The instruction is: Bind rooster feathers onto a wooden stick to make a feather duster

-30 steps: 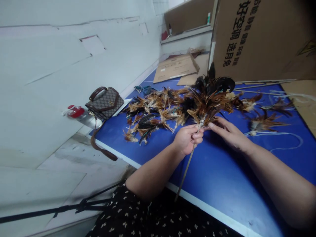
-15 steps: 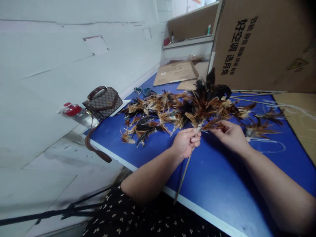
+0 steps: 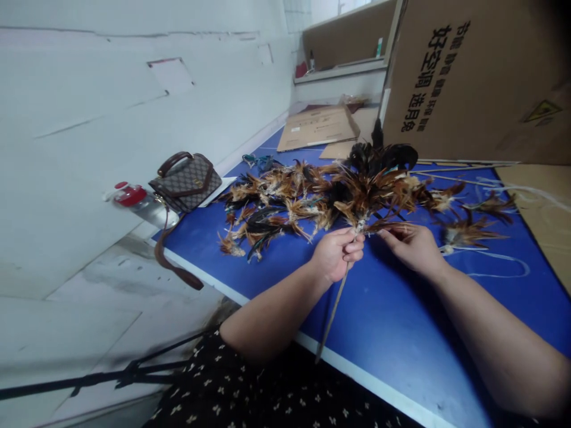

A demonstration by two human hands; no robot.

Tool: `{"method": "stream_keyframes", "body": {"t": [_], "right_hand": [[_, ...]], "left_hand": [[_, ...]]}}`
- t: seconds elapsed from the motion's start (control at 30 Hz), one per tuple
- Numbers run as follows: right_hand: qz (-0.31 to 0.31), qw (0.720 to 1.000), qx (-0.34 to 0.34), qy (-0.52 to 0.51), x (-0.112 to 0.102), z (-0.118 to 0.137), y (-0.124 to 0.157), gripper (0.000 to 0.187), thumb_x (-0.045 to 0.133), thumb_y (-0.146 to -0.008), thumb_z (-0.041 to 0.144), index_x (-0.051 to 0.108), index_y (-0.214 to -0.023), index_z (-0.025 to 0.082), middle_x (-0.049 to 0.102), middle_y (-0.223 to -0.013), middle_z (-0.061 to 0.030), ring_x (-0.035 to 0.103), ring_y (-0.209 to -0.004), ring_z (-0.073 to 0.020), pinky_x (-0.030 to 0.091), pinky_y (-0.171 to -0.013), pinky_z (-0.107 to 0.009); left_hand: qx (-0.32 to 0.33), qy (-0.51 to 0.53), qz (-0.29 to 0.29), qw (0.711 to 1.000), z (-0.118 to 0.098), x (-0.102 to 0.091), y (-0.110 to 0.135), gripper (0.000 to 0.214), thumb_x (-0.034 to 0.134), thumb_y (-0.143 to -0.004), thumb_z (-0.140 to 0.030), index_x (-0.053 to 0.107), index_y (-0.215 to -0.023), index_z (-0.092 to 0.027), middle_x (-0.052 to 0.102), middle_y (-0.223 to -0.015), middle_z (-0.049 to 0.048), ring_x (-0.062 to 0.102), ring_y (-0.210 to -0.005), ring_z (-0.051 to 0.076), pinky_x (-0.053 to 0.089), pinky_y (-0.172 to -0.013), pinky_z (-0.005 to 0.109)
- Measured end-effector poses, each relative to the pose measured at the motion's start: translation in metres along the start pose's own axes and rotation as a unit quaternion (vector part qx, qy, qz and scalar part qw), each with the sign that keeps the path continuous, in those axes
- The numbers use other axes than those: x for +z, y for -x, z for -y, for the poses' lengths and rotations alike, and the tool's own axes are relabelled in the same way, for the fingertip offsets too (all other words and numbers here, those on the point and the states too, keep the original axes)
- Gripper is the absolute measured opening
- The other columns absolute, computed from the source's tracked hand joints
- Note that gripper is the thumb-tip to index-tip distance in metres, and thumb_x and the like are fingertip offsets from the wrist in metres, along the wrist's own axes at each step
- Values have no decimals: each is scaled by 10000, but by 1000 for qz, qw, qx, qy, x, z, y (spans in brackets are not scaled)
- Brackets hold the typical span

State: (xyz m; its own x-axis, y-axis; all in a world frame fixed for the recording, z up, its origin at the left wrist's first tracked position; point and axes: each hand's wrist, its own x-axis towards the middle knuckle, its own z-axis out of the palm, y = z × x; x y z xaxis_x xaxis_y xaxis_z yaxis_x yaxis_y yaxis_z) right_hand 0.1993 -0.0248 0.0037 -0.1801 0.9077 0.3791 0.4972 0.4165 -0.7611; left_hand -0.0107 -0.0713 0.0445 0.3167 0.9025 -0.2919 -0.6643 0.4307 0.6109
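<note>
My left hand (image 3: 335,253) is closed around a thin wooden stick (image 3: 331,317) just below a bunch of brown and black feathers (image 3: 373,185) bound to its top. The stick slants down past the table edge. My right hand (image 3: 413,246) rests beside the bunch's base, its fingers curled on the lower feathers there. A heap of loose brown, orange and black feathers (image 3: 276,205) lies on the blue table (image 3: 392,315) just beyond and left of my hands.
A patterned brown handbag (image 3: 186,181) and a red-capped bottle (image 3: 138,202) sit at the table's left corner. A large printed cardboard box (image 3: 477,77) stands at the back right, flat cardboard (image 3: 319,126) behind. Thin sticks (image 3: 464,169) and white string (image 3: 499,261) lie at right.
My right hand went from outstretched fingers at the bunch's base to curled fingers on the lower feathers. The left hand kept its grip on the stick; the view shifted a little.
</note>
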Motion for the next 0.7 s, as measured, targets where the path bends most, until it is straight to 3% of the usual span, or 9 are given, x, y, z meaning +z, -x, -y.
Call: {"method": "stream_keyframes", "body": {"t": [0.1,0.17,0.37,0.43,0.7], "right_hand": [[-7,995,-93,-19,-6,14,0,301,789,-936,521,849,-1067,257,801,-1188,-111,721,-1176,-346,554,-1085,-524],[-4,992,-116,-49,-8,26,1,297,834,-916,499,841,-1098,265,789,-1236,-103,700,-1249,-345,524,-1153,-530],[-41,993,-57,-93,2,41,5,298,803,-953,541,846,-950,247,830,-1044,-82,771,-961,-287,601,-978,-456],[-35,993,-28,-106,5,39,4,341,806,-942,580,846,-917,242,827,-983,-81,760,-910,-276,598,-935,-439],[-16,967,109,-231,15,28,2,584,895,-724,788,805,-782,214,771,-830,-76,687,-810,-237,556,-813,-371]], "left_hand": [[1,-3,-11,1000,-2,3,1,199,551,-991,-53,536,-807,-126,500,-772,11,275,-533,33,173,-466,165],[4,-4,-17,1000,-3,5,2,209,533,-999,-49,537,-804,-125,494,-762,9,279,-530,33,171,-468,167],[-23,-28,-4,999,0,5,3,251,504,-1036,-98,585,-798,-105,402,-680,-28,251,-504,39,170,-451,175],[-29,-19,7,999,0,5,3,246,499,-1028,-83,594,-802,-96,439,-707,-12,265,-502,31,177,-443,167],[-76,6,42,996,-1,3,2,229,457,-994,-13,682,-959,-36,537,-798,33,314,-496,10,197,-420,135]]}}
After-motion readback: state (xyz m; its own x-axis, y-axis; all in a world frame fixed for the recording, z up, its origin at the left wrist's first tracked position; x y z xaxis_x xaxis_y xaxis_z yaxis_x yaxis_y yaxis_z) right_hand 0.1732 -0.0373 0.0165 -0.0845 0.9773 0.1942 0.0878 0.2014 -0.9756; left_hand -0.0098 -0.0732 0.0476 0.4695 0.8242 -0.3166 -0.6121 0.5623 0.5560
